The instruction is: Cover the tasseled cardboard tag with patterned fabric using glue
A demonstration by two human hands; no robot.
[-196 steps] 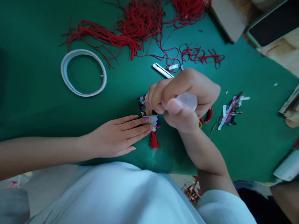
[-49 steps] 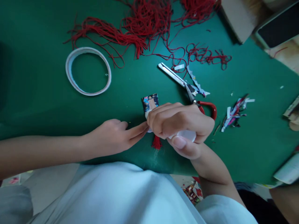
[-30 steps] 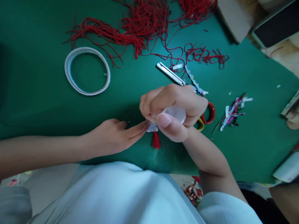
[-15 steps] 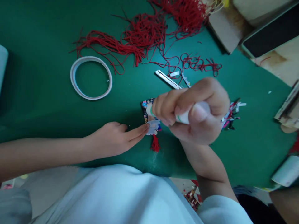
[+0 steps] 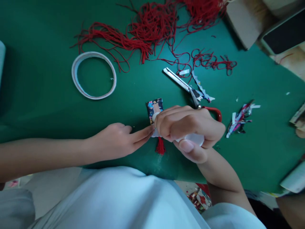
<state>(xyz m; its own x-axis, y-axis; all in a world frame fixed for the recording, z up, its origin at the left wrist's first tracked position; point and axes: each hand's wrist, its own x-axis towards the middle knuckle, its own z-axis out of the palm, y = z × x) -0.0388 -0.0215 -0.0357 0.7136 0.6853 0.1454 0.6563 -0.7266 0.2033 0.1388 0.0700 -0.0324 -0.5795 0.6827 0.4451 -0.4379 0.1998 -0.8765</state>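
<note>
A small patterned card (image 5: 153, 104), dark with a floral border, lies on the green table, partly covered by my hands. A pale, wavy-edged piece (image 5: 155, 133) is at its near end, and a red tassel (image 5: 160, 147) hangs out below. My left hand (image 5: 119, 141) holds the card's near left edge down with its extended fingertips pressed together. My right hand (image 5: 188, 127) is wrapped round a white glue stick (image 5: 194, 138). The stick's rounded left end touches or hovers just over the card; I cannot tell which. Scissors (image 5: 212, 109) with a red handle lie partly behind my right hand.
Tangled red cords (image 5: 152, 27) spread across the far side. A white tape ring (image 5: 74, 76) lies to the left. Beyond my right hand are a silver-white strip-shaped tool (image 5: 176, 79) and paper scraps (image 5: 240, 119). A white cylinder (image 5: 294, 179) sits at the right edge.
My right hand has lowered with the glue stick toward the card and tilted, uncovering the scissors and scraps. The left hand keeps its place. The view has shifted slightly.
</note>
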